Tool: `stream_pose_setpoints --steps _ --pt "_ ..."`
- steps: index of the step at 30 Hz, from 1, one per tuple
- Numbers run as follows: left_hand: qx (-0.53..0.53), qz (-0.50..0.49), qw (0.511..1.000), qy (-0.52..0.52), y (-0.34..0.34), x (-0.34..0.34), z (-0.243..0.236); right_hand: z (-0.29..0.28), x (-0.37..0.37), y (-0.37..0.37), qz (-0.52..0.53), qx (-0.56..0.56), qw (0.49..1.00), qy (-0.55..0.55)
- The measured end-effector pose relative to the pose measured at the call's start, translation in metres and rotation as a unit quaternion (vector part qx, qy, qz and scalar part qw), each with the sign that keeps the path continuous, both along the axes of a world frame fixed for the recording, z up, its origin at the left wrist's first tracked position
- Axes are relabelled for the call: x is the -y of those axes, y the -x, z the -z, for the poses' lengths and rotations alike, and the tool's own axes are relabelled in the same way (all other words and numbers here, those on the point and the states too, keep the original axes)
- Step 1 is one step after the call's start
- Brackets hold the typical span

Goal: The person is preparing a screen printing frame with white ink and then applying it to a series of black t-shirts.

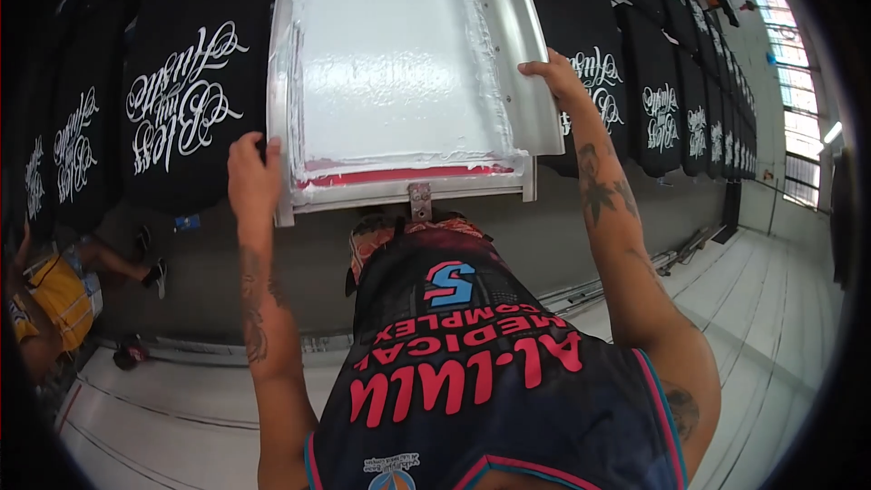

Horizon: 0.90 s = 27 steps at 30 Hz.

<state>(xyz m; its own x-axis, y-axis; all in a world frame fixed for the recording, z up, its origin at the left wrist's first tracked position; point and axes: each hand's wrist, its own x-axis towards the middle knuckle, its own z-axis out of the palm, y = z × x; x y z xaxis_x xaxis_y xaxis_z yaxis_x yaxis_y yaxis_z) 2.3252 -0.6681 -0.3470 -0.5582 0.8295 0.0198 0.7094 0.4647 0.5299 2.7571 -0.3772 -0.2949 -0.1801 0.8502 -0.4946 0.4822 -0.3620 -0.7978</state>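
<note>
Across the upper centre of the frame lies the printing screen, its mesh coated with white ink. Your right hand grasps the outer edge of the metal squeegee, which lies along the ink's right margin. Your left hand is at the screen's left rail, fingers partly curled; whether it grips cannot be told. The step appears to be inking; next probably calls for an even leftward stroke.
</note>
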Motion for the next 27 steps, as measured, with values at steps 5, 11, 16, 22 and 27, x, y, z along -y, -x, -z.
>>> stream_pose_setpoints --steps 5,11,16,22,27 --pt "0.267 -0.079 0.958 0.076 0.009 0.009 0.059 0.058 0.002 -0.039 0.127 -0.218 0.959 0.127" --pt "0.349 -0.093 0.933 0.008 -0.014 0.007 0.048 0.060 0.016 -0.066 0.138 -0.292 0.941 0.103" --pt "0.411 -0.069 0.909 0.000 -0.096 -0.033 0.028 -0.016 0.033 -0.165 0.197 -0.180 0.963 0.029" --pt "0.423 0.061 0.904 -0.014 -0.225 -0.080 0.020 -0.101 0.081 -0.294 0.328 -0.082 0.941 -0.011" --pt "0.459 0.123 0.880 0.000 -0.289 -0.105 0.015 -0.113 0.132 -0.372 0.404 -0.055 0.910 -0.077"
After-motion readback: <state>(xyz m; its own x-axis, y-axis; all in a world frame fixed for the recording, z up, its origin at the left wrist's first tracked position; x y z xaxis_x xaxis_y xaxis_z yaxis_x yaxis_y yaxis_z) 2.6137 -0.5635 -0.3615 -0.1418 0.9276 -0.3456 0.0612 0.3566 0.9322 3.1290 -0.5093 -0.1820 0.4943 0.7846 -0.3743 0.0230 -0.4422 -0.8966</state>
